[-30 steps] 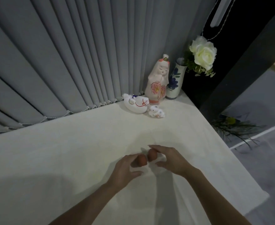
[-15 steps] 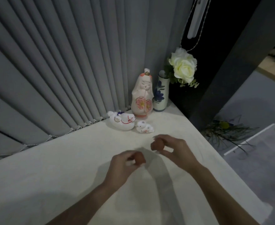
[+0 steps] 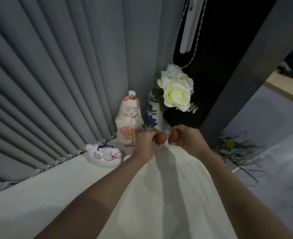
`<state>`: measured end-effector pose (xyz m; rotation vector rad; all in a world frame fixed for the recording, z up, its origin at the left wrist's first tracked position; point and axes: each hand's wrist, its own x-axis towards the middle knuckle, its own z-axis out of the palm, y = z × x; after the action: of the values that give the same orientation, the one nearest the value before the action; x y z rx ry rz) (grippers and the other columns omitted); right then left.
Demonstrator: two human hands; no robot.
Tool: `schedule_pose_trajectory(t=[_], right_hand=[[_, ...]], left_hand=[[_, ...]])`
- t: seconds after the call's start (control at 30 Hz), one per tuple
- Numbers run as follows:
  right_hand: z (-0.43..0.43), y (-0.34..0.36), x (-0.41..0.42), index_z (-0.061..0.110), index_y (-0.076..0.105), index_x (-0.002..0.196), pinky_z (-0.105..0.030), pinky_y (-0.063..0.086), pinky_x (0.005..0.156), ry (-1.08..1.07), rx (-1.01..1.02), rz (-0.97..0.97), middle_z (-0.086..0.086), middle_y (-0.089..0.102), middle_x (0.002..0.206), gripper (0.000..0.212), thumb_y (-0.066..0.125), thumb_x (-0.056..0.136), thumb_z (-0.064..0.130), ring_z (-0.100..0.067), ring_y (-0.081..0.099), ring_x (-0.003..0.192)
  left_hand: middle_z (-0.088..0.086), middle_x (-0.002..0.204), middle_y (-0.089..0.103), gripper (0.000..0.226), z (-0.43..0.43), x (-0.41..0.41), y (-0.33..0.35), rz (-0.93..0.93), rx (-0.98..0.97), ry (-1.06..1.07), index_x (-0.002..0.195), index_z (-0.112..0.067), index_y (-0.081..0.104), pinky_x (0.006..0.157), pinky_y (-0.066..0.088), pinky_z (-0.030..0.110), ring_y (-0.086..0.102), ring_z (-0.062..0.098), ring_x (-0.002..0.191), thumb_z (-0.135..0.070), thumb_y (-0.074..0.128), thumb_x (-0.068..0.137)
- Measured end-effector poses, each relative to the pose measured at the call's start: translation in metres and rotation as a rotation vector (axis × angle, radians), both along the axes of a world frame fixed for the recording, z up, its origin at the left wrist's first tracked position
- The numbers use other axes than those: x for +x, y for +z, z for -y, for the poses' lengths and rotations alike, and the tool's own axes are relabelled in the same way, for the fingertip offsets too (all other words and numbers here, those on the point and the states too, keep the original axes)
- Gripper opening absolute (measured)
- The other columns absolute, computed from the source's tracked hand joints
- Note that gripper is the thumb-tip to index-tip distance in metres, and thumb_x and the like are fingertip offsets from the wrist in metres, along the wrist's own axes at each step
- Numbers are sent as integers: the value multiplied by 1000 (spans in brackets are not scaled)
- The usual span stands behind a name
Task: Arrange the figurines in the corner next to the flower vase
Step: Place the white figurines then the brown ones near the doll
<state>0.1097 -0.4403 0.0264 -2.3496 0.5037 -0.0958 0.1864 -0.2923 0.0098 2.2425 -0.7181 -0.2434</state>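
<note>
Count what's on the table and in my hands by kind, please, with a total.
White and pink doll figurine: 1
White animal figurine: 1
Small brown figurines, left hand and right hand: 2
Vase: 1
White roses: 2
Total: 7

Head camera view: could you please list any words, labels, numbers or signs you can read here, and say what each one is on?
None: no readable text appears anywhere.
The tall pink-and-white ceramic doll figurine carries only a painted flower.
The white ceramic vase with blue flowers has only a pattern.
The white animal figurine with red cord shows only painted swirls.
</note>
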Motion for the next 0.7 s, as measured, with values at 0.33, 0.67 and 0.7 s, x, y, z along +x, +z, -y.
schedule_pose_trajectory(t=[0.33, 0.67, 0.7], right_hand=[[9, -43, 19, 18, 64, 101, -22, 43, 76, 33, -72, -139, -4, 69, 96, 36, 74, 68, 8, -23, 63, 93], [2, -49, 18, 15, 60, 111, -36, 49, 88, 29, -82, -137, -10, 68, 109, 41, 72, 73, 10, -30, 62, 102], [2, -48, 17, 15, 59, 115, -38, 50, 90, 39, -78, -136, -11, 67, 112, 44, 72, 73, 8, -30, 62, 104]], left_hand=[[15, 105, 74, 33, 14, 14, -43, -65, 140, -54, 109, -7, 66, 77, 46, 23, 67, 26, 96, -6, 71, 76], [16, 116, 67, 41, 13, 14, -48, -183, 151, -37, 117, -7, 58, 97, 50, 36, 61, 30, 109, -2, 69, 78], [16, 118, 66, 43, 14, 14, -48, -191, 140, -40, 120, -8, 56, 99, 49, 37, 61, 30, 110, -2, 69, 79]])
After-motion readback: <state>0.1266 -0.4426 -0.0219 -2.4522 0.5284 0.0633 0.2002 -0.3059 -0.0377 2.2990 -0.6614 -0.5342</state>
